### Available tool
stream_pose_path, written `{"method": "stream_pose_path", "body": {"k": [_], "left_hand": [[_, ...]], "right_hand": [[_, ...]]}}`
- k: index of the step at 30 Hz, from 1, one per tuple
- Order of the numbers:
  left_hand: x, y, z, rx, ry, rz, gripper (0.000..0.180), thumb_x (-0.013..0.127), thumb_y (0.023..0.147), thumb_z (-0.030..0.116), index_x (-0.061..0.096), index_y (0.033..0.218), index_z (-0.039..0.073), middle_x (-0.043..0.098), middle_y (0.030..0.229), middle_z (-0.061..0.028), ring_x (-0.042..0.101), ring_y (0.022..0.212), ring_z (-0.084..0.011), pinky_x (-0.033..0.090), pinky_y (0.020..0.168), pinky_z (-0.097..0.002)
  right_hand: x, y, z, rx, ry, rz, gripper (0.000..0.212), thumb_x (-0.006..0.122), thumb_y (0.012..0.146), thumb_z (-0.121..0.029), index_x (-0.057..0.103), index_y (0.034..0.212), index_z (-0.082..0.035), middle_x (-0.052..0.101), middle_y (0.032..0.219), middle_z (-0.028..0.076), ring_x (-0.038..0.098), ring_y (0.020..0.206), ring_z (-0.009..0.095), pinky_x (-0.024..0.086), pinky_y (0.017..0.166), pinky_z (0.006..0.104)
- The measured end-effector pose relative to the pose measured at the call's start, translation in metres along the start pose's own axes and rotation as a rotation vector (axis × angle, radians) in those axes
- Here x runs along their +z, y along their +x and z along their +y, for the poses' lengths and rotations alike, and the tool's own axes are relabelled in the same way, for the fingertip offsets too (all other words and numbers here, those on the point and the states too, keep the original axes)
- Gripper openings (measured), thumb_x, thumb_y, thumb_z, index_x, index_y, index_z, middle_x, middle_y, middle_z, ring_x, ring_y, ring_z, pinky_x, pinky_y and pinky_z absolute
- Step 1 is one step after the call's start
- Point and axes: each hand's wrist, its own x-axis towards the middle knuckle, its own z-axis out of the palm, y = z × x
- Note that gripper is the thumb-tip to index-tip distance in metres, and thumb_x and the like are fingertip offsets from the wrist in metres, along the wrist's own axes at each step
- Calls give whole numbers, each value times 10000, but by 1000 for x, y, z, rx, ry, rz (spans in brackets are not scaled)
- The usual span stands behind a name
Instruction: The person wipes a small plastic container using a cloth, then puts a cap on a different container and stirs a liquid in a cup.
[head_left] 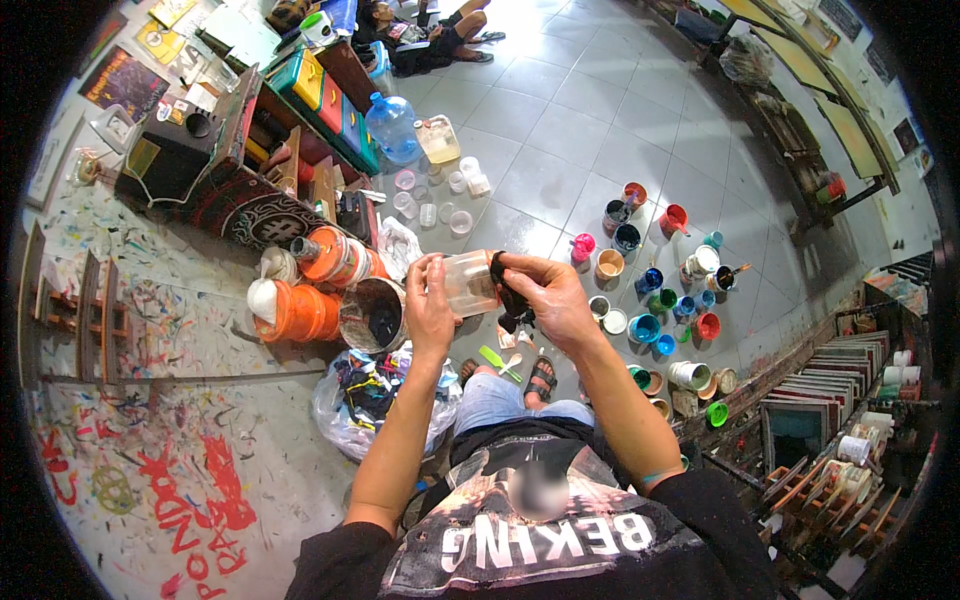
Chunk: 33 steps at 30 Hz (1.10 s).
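Observation:
Between my hands, held out in front of my chest, is a clear plastic container (467,284). My left hand (430,308) grips its left side, fingers along the wall and thumb toward me. A dark, crumpled cloth (514,308) is bunched in my right hand (553,298), pressed against the container's right end. Part of the cloth hangs below my fingers. Beneath my hands, on the floor by my sandals, lie a green scraper (490,355) and a pale spatula-like tool (511,363).
Several paint pots (646,327) stand on the tiles to the right. Orange buckets (310,312), a dark-stained bucket (372,314) and a bag of rags (385,395) sit left. Clear cups (428,214) and a blue water jug (392,128) stand farther off. Another person (430,38) sits at the back.

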Motion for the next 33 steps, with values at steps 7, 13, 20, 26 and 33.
{"method": "stream_pose_path", "body": {"k": [7,13,20,26,33], "left_hand": [[0,-2,6,-48,19,-9,427,494,1025,435,589,1206,61,627,1041,-72,614,837,-127,506,516,-243],[-2,2,8,-63,2,-41,425,478,1034,418,595,1198,44,624,1017,-67,610,810,-124,498,465,-227],[-3,3,17,-180,19,-74,423,484,1028,427,602,1215,66,630,1017,-62,618,821,-137,512,470,-263],[-7,7,3,-304,-60,-126,460,462,1025,475,605,1208,79,630,1049,-56,629,903,-187,551,552,-350],[-15,12,-2,-733,-286,-264,522,476,1015,507,570,1280,66,598,1221,-98,592,1077,-226,520,847,-386]], "right_hand": [[-1,3,7,-10,-1,-11,277,623,931,1,652,1203,46,716,1001,83,653,859,93,544,782,234],[-4,8,17,-35,-17,-40,341,636,896,-21,624,1219,86,713,1041,176,682,905,184,563,808,301],[-8,12,23,-2,-14,-30,217,619,912,21,637,1128,46,698,961,80,637,808,95,540,716,239],[-2,1,24,-56,-128,-66,267,637,879,33,597,1143,25,660,916,44,634,822,92,529,734,238],[0,-7,33,-69,-31,-22,198,612,876,35,556,1064,6,669,959,86,640,861,115,538,731,263]]}}
